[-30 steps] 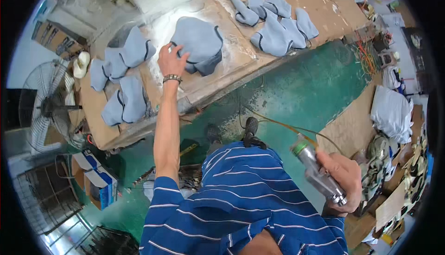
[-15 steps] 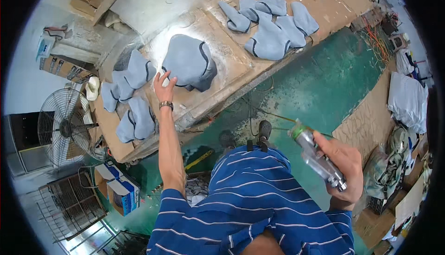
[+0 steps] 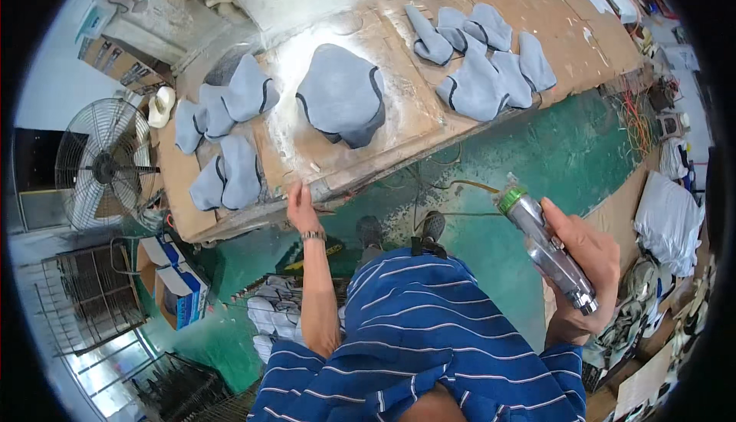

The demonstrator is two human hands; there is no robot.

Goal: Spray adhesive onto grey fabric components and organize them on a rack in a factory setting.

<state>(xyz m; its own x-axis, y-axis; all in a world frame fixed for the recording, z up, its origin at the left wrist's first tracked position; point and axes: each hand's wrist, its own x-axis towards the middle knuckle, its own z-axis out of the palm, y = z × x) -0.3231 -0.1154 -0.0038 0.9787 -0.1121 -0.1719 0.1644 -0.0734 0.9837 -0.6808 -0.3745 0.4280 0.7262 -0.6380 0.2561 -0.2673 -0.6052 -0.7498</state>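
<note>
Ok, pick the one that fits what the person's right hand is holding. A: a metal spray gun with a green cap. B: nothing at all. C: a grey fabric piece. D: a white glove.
A: the right hand is wrapped around a silvery metal spray gun with a green cap, held off the workbench while the grey fabric pieces lie on it.

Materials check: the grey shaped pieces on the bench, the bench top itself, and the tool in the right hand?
Grey pieces: look like soft matte fabric or foam-backed textile with dark bound edges; they dome and fold limply. Bench top: seems to be brown cardboard or board sheets, worn, with whitish overspray patches. Tool in the right hand: shiny silver body, probably metal, with a green, likely plastic, tip.
</note>
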